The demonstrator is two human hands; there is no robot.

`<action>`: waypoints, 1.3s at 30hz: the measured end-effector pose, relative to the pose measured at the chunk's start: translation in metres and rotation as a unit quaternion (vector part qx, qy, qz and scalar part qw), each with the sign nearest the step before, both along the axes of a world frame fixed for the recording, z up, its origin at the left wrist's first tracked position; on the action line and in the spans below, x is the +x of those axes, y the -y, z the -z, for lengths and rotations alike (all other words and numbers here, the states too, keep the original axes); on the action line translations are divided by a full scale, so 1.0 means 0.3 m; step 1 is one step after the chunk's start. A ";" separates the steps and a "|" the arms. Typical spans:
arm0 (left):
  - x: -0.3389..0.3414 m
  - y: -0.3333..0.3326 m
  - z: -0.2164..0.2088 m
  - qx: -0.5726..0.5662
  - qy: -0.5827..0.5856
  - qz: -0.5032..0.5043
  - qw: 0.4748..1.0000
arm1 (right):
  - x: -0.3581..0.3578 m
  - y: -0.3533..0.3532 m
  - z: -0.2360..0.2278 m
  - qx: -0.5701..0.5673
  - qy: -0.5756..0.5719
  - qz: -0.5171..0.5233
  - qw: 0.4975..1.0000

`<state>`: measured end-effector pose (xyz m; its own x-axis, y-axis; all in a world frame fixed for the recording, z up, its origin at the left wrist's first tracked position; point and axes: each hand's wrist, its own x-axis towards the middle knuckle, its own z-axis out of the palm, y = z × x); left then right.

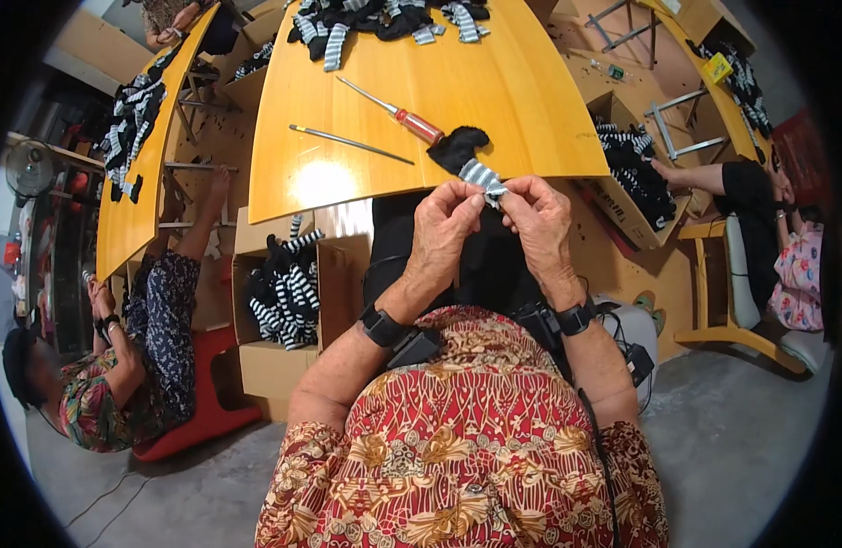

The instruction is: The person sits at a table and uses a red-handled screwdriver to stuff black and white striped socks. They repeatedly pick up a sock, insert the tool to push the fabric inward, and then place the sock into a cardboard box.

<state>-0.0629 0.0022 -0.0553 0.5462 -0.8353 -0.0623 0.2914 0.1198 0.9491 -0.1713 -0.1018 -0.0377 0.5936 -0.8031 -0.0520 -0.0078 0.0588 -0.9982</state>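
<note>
A small fabric piece, fuzzy black at one end and striped grey and white at the other (480, 172), lies partly over the table's near edge. My left hand (448, 226) pinches its striped end between thumb and fingers. From the other side my right hand (540, 219) pinches the same end, close to the left fingertips. Just beyond the black part lies a screwdriver with a red handle (416, 125). A thin dark rod (352, 143) rests to its left on the yellow wooden table (521, 82).
More black and striped pieces (384, 20) are heaped at the table's far end. A cardboard box (273, 370) of striped pieces stands to my left, another box (635, 219) to my right. A person (110, 384) sits left; another person (791, 251) sits right.
</note>
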 end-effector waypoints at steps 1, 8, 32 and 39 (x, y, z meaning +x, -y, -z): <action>0.006 0.006 -0.003 -0.025 -0.051 0.014 0.998 | 0.006 0.003 0.001 -0.033 -0.003 0.001 0.999; 0.010 0.014 -0.075 -0.014 0.125 -0.027 0.992 | 0.021 -0.032 -0.086 -0.213 -0.017 -0.018 0.977; 0.090 -0.070 -0.117 -0.040 -0.223 0.150 0.962 | -0.014 -0.035 -0.138 -0.036 -0.003 -0.132 0.991; 0.086 -0.082 -0.125 -0.030 -0.149 0.130 0.980 | 0.019 -0.047 -0.077 -0.126 -0.034 -0.077 0.989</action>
